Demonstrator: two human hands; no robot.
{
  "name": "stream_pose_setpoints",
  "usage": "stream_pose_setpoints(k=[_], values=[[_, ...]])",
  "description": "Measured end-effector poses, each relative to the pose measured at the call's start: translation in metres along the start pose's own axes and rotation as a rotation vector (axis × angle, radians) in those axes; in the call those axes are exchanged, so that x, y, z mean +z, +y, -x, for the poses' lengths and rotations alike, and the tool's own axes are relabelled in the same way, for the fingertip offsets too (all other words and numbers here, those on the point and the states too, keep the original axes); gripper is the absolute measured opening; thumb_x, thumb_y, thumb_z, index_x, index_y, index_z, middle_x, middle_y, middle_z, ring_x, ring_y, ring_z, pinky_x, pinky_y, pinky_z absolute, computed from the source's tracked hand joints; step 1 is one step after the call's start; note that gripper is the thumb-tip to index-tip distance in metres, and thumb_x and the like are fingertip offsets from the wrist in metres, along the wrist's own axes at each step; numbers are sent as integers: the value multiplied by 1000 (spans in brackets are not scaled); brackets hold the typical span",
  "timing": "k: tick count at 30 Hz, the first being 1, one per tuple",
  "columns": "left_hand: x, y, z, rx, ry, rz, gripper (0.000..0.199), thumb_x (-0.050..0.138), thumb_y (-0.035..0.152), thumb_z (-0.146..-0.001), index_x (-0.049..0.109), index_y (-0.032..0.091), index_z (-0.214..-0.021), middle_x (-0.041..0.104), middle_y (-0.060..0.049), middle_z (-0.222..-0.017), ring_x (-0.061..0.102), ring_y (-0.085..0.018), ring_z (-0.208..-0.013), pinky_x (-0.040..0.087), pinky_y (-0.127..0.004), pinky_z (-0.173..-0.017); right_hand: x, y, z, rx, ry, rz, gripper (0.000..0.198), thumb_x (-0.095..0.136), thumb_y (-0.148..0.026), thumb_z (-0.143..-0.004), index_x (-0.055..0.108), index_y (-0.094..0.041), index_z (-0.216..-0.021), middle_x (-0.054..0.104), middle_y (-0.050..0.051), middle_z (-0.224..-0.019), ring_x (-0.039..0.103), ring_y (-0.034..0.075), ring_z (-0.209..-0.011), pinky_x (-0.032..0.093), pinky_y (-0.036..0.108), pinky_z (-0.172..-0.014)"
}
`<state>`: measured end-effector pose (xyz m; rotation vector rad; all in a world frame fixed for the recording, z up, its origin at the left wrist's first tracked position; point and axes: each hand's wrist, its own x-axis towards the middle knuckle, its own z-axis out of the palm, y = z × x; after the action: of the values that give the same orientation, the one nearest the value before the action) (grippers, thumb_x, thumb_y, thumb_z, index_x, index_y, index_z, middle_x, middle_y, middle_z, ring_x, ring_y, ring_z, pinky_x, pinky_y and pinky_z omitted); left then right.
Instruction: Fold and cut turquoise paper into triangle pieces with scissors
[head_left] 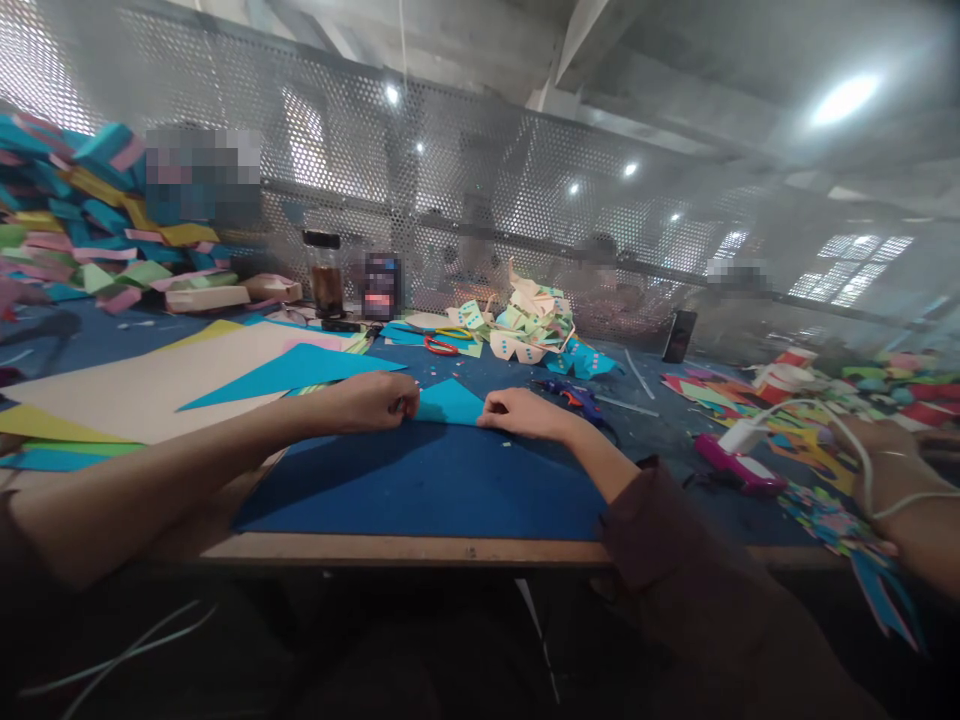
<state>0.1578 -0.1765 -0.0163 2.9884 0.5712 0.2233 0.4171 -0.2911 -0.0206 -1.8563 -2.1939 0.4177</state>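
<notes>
A small blue sheet of paper [450, 402], triangular in outline, lies on the dark blue tabletop [420, 490] between my hands. My left hand [375, 400] has its fingers curled closed on the paper's left corner. At the opposite corner, my right hand [521, 413] pinches the paper's edge near the table surface. A larger blue paper [292, 373] lies beside my left forearm, on top of a big pale sheet [172, 370]. Just beyond my right hand rests a blue glue gun [574, 395].
Red-handled scissors [441, 346] and a heap of cut, dotted paper pieces [532, 320] lie farther back. A dark-lidded bottle [326, 275] stands by the mesh partition. A magenta power strip [739, 465] sits to the right, near another person's arm [919, 500]. Folded paper boxes [97, 220] are piled at left.
</notes>
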Motion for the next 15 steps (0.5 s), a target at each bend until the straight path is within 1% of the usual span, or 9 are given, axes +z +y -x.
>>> stream_pose_setpoints(k=[3,7,11,15], values=[[4,-1,1,37,29,-12,26,49,3,-69,67,18,-81,67,-1,-83,61,-15,-74,41,-22,-67,0,0,0,0,4,4,21,66,-36,-92,69,-16,-86,71,4,-86,61,16,-76,35,24,-62],[9,-1,3,92,88,-22,22,49,6,-73,65,18,-82,66,-2,-84,60,-15,-75,41,-23,-68,0,-1,0,-2,4,17,21,66,-36,-92,69,-16,-86,71,4,-86,61,16,-75,35,24,-62],[14,3,4,137,147,-26,21,49,11,-80,67,19,-88,66,-2,-87,59,-15,-74,42,-24,-67,-1,-2,1,1,2,24,21,66,-36,-92,69,-16,-86,71,4,-86,61,16,-75,35,24,-62],[19,3,3,135,177,-5,21,51,14,-85,70,20,-89,69,-3,-93,64,-17,-83,45,-25,-73,-1,-3,1,16,3,16,20,65,-35,-92,69,-16,-87,71,4,-86,60,16,-75,35,24,-62]])
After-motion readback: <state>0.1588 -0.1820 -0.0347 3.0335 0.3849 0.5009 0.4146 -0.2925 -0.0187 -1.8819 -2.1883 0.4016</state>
